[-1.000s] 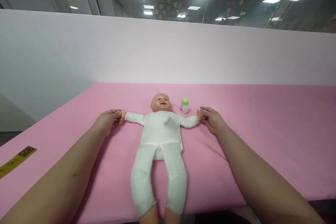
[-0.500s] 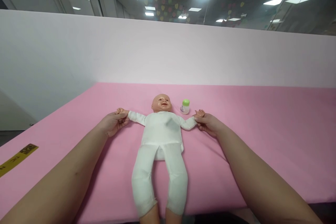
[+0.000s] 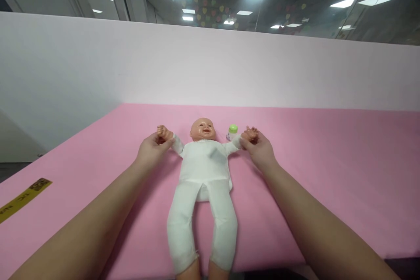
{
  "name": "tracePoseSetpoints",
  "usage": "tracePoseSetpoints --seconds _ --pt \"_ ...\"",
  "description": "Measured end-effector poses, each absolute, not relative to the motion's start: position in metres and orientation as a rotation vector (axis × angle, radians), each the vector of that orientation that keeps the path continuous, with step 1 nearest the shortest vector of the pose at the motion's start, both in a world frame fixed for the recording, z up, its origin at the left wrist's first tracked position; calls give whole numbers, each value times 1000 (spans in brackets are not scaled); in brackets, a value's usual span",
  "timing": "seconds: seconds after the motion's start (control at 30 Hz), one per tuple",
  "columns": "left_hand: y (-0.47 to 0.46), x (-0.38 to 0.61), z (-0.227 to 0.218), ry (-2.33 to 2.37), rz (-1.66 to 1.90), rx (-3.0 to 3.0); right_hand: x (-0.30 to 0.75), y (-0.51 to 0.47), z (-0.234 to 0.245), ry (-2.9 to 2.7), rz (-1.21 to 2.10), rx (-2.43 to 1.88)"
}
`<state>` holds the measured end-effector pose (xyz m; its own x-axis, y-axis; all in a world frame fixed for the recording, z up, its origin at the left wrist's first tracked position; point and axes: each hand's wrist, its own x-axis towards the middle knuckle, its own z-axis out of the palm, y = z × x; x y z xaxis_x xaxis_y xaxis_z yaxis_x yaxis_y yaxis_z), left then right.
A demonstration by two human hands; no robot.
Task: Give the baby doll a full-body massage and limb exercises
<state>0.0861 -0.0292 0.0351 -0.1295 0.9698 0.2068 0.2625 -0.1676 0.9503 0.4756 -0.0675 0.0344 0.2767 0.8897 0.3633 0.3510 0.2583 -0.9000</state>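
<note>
A baby doll (image 3: 205, 164) in a white cloth suit lies on its back, head away from me and legs toward me. My left hand (image 3: 153, 148) grips the doll's forearm near the wrist at the left, thumb and fingers closed round it. On the other side my right hand (image 3: 261, 151) is closed round the doll's other wrist. Both doll arms are raised a little off the surface and spread outward, with the doll's hands showing above my fingers. Behind the doll's arm on the right stands a small bottle (image 3: 232, 131) with a green cap, its lower part partly hidden.
The doll lies on a pink padded surface (image 3: 328, 175). A white wall panel (image 3: 210, 65) rises behind it, with glass and ceiling lights above. A yellow tape strip (image 3: 24, 200) with dark print is stuck at the left.
Both my hands have lifted the doll's wrists and brought them inward, bending its arms up. The doll's arm now covers part of the bottle. Trunk and legs stay nearly where they were.
</note>
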Motion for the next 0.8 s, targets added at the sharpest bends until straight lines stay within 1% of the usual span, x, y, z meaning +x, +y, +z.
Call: tracePoseSetpoints --seconds 0.13,0.2,0.33,0.47,0.53,0.63,0.7,0.8 --pt "-54 120 43 1314 1306 1953 439 -86 41 -1900 188 -1154" --pt "-60 130 42 1254 1195 2240 427 -91 39 -2120 38 -1084" --pt "-60 132 38 1174 911 2649 419 -93 32 -2300 -101 -1047" --pt "-58 131 37 1089 797 2769 418 -94 27 -2362 -164 -1039" --pt "-58 132 37 1083 802 2752 417 -95 26 -2352 -154 -1041" --pt "-59 131 35 1127 949 2563 418 -94 27 -2252 -37 -1044" --pt "-55 126 33 1192 1087 2318 423 -91 28 -2108 118 -1068" --pt "-41 111 23 1314 1252 1853 440 -81 26 -1749 387 -1188"
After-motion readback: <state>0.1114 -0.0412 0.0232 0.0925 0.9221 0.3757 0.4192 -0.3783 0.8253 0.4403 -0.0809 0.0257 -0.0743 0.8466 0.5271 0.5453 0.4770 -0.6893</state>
